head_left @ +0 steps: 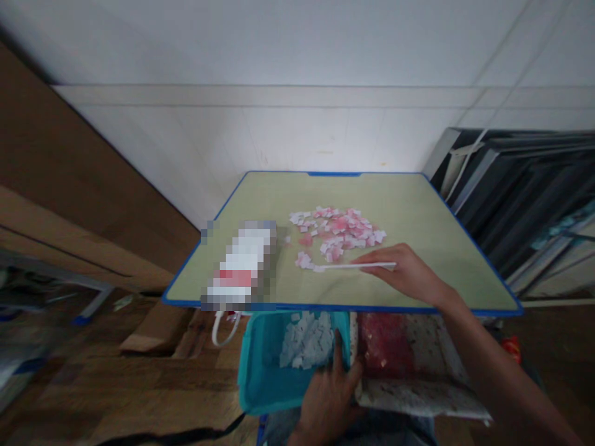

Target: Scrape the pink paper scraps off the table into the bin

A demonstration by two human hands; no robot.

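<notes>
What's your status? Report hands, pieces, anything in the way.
Right hand holding thin white tool, tip at pink and white pieces on table. Left hand at teal bin's right side. Blurred white object off left, not blocking the tip.

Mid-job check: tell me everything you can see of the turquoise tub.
The turquoise tub is open-topped, roughly rectangular with rounded corners, and looks plastic. It sits below the near edge of the table, left of a stained white box. Small pale pieces lie heaped toward its far right, with bare floor at near left. The left grip is at its near right, a finger over the inside. Its underside is hidden.
</notes>
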